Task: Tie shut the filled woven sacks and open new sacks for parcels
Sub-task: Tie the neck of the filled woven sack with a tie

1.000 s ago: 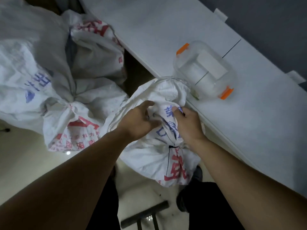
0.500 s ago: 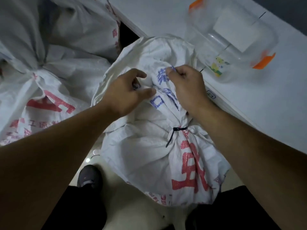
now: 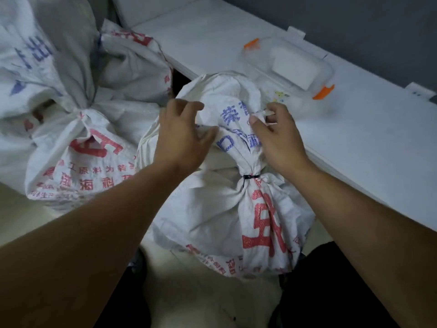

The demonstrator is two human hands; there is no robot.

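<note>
Two grips (image 3: 182,136) (image 3: 276,138) on sack (image 3: 212,209) (above tie (image 3: 250,177))

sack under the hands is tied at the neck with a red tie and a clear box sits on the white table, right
Not quite: the head view shows the tie on the sack is black, not red. The clear box does sit on the white table.

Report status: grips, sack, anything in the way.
Left grip, right grip both holding sack top. Neck cinched with black tie. Clear box behind, not blocking.
</note>
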